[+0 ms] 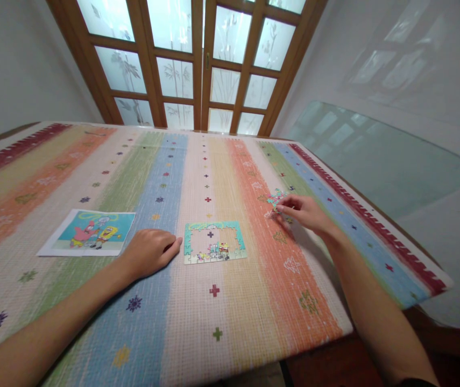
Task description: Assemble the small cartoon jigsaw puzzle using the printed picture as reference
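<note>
A partly built jigsaw puzzle (214, 242) lies on the striped tablecloth (221, 322); its teal border frame is joined and a few inner pieces sit along the bottom. My left hand (151, 251) rests palm down on the cloth just left of the puzzle, fingertips almost touching its edge. My right hand (304, 213) reaches to the right of the puzzle, fingers pinched at a small heap of loose puzzle pieces (276, 199). Whether a piece is held between the fingers is unclear.
A printed reference picture (90, 232) with cartoon characters lies to the left of my left hand. Wooden-framed frosted glass doors (197, 64) stand behind the table. A glass tabletop (375, 156) extends beyond the cloth's right edge, against white walls.
</note>
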